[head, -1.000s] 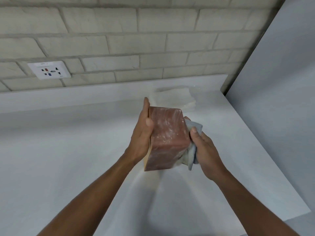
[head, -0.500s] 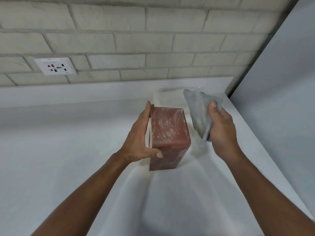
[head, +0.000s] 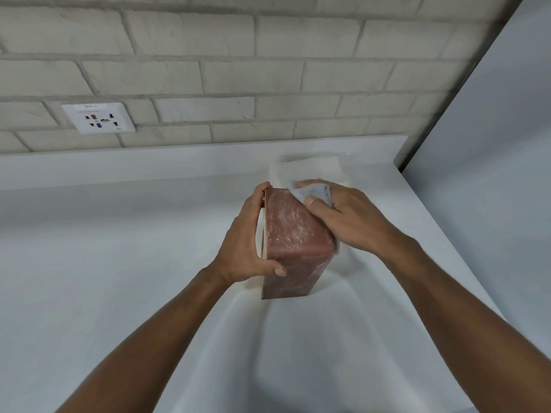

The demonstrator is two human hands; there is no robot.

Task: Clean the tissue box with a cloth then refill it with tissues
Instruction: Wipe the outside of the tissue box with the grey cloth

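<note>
Reddish-brown, marbled and rectangular, one tissue box (head: 293,239) stands on end on the white counter (head: 119,263). I count two hands: the left hand (head: 246,248) grips the box's left side, thumb curled onto the near face; the right hand (head: 354,217) clenches one grey textured cloth (head: 314,192) against the box's top far corner. One pale tissue stack (head: 307,168) (soft, blurred) lies just behind. One white socket plate (head: 98,118) sits in the brick wall (head: 268,70).

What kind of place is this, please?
Probably a counter in a home kitchen or utility corner, though that is not certain: a plain white countertop runs along a pale brick wall, which carries a white wall socket.
</note>
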